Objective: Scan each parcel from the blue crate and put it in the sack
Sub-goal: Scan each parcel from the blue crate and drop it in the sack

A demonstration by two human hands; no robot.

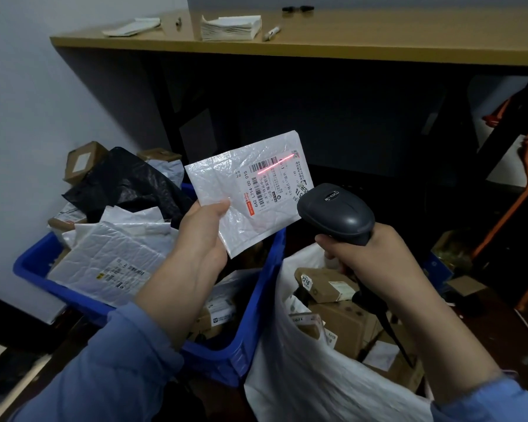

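The left hand [206, 229] pinches a white padded parcel [244, 226] at its lower left edge, thumb pressed flat on the front, the other fingers hidden behind it; the parcel stands up and out from that pinch, tilted, its printed label [272, 184] facing the camera; a red scan line [276, 162] crosses the barcode at the far upper corner of the label, well away from the thumb. The right hand [375, 257] is curled tight round the handle of a dark grey scanner [337, 211], whose head rises above the fist and points at the label, just beside the parcel's lower right edge; a dark cable [387, 324] drops from below the fist. Under and behind the left hand sits the blue crate [256, 315], heaped with a white mailer [104, 257], a crumpled black bag [128, 181] and small cartons; directly beneath the right hand the white sack [287, 391] gapes open, with brown cardboard boxes [329, 287] lying inside. Beyond both hands runs a wooden table [378, 47] bearing a stack of envelopes [230, 27]; both forearms wear blue sleeves [110, 370].
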